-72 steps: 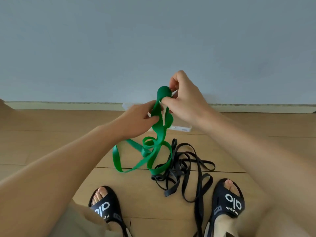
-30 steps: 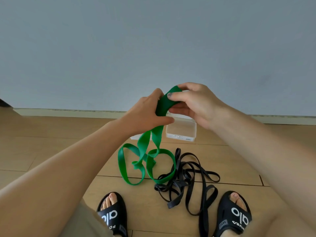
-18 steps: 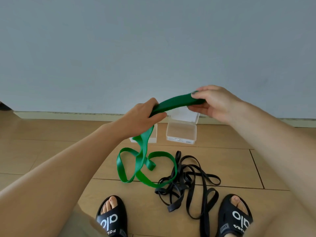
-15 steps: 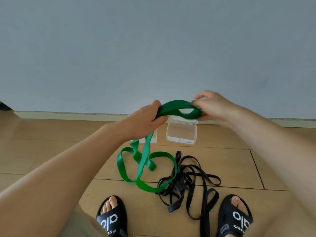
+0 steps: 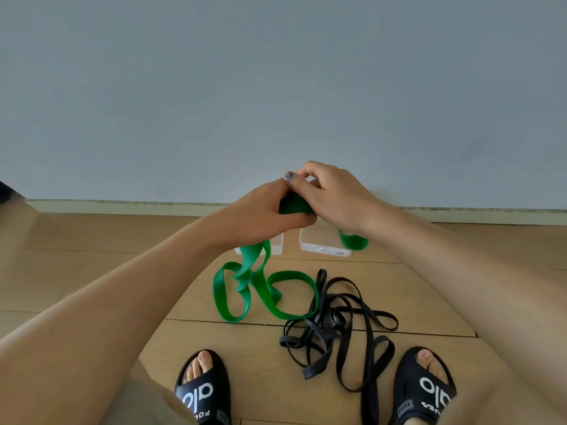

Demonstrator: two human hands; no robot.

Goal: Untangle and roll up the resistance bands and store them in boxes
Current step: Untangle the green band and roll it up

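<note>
My left hand (image 5: 264, 214) and my right hand (image 5: 333, 197) meet in mid-air, both gripping the upper part of a green resistance band (image 5: 260, 286). A short green fold shows between the hands and a small loop sticks out under the right wrist. The rest of the band hangs down in loose coils onto the wooden floor. A tangled black band (image 5: 337, 329) lies on the floor to its right, one green loop touching it. Two small clear plastic boxes (image 5: 322, 243) stand on the floor behind, partly hidden by my hands.
A grey wall with a pale skirting board (image 5: 122, 205) runs close behind the boxes. My feet in black slides (image 5: 202, 391) rest on the floor at the bottom, the right one (image 5: 429, 388) beside the black band's end.
My hands, held apart with the green band stretched between them, have come together. The right hand has folded its end of the band over to the left hand.
</note>
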